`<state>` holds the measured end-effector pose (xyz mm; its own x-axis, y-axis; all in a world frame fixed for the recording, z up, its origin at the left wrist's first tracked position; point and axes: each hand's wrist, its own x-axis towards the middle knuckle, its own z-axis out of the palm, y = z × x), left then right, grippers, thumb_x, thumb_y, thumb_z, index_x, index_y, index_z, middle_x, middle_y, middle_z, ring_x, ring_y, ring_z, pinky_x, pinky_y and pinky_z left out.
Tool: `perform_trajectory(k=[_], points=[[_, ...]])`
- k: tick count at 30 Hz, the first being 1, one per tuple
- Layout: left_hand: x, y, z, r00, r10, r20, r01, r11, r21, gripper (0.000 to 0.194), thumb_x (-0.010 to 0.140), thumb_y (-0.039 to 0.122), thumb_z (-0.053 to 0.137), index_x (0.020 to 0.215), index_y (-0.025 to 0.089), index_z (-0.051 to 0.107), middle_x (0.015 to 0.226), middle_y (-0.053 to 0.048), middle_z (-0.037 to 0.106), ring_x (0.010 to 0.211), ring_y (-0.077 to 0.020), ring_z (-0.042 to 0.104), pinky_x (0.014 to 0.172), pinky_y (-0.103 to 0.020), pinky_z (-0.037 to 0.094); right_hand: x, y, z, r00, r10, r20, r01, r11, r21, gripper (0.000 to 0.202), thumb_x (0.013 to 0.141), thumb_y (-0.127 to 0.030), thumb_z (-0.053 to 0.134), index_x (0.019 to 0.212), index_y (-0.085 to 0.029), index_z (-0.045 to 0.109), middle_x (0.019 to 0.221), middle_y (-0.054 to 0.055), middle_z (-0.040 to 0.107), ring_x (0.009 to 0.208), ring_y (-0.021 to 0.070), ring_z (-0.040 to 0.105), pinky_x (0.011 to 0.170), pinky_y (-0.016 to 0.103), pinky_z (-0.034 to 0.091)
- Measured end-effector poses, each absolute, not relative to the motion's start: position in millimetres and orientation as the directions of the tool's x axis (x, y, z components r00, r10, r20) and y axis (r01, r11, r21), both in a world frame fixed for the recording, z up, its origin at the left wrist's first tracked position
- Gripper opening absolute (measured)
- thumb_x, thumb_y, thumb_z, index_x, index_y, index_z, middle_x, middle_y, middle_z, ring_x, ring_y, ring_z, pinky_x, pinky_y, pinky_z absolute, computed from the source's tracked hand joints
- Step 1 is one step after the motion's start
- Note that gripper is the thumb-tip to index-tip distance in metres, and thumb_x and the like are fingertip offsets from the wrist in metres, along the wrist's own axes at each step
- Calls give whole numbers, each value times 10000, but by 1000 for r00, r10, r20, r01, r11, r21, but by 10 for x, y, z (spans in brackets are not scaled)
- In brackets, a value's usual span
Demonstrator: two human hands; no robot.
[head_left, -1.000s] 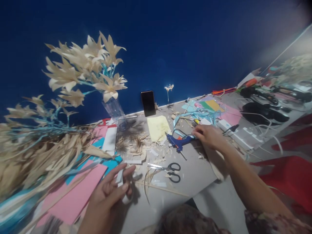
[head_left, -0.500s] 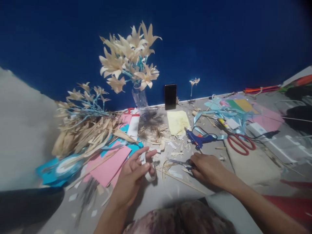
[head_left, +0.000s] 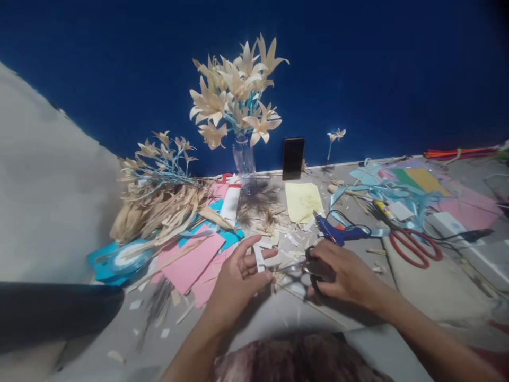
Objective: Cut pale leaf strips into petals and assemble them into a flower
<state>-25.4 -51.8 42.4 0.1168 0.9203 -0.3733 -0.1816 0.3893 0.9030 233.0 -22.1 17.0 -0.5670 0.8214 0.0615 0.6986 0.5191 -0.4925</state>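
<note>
Between the fingers of my left hand (head_left: 238,278) is a narrow white paper strip (head_left: 259,258), its upper part standing free. My right hand (head_left: 348,273) has its fingers in the black handles of a small pair of scissors (head_left: 315,281). The handle loops are apart, and the blurred blades point left, toward my left hand and close to the strip. Beneath both hands lie paper scraps and a thin straw-like strip (head_left: 314,305). Just beyond my right hand rests a blue glue gun (head_left: 338,232).
A clear vase (head_left: 244,164) of cream husk-like flowers stands at the back, beside an upright phone (head_left: 293,158). Dried husks (head_left: 155,215) and pink paper (head_left: 194,260) lie left. On the right are red-handled scissors (head_left: 413,246), blue ribbon (head_left: 413,199) and a beige cloth-like piece (head_left: 433,286).
My right hand has gone from gripping the scissors near the table to having its fingers in their spread handles. My left hand still holds the strip. The view has swung left.
</note>
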Motion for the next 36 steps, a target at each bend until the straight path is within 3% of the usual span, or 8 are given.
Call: perform_trajectory(k=[5,11,17,21,26,30,36], points=[[-184,-526,498,96,921,-378,-35,382,923,833,725,217,784,1449,200,371,1161,-128,732,823,-192,700,719,-294,496,2229,-161,144,-583,803,122,727,583,-364,320,729,-213,758,1011,-158,618,991,108,637,879,273,617,741,356,493],[-110,-536,464,108,928,-358,53,354,934,802,748,191,737,1460,183,367,997,-79,763,766,-175,674,685,-279,465,2207,-140,173,-600,794,97,734,595,-329,280,748,-235,761,982,-170,621,944,85,645,838,257,624,695,333,483],[-143,-491,514,130,919,-372,-142,389,910,882,683,189,789,1445,149,347,1177,-165,717,910,-248,712,810,-353,515,2370,-176,186,-633,764,127,701,635,-326,330,747,-231,771,1030,-178,609,972,83,649,851,242,623,713,315,465],[-112,-515,519,166,908,-386,-130,408,904,931,681,192,799,1474,159,312,1111,-146,738,850,-234,713,773,-341,510,2355,-205,204,-627,774,90,731,624,-277,291,780,-263,739,1030,-175,617,999,99,655,862,247,627,708,315,455],[-54,-572,461,179,907,-382,-7,389,921,819,731,185,756,1448,187,358,949,-74,762,788,-196,684,724,-299,477,2277,-189,227,-609,790,72,756,606,-249,205,816,-251,694,992,-172,625,976,102,658,859,245,624,695,310,435],[-62,-578,462,190,908,-372,31,374,927,693,738,196,747,1360,187,441,915,-62,760,767,-192,669,701,-288,462,2273,-169,241,-635,772,40,741,623,-251,171,832,-252,694,969,-172,632,920,84,653,824,234,621,675,302,403],[-130,-585,447,198,916,-349,101,335,937,655,754,211,746,1347,212,468,890,-48,756,741,-197,670,663,-278,443,2280,-156,296,-659,752,-27,736,636,-233,147,854,-281,691,932,-168,638,858,63,645,760,209,612,632,289,340]])
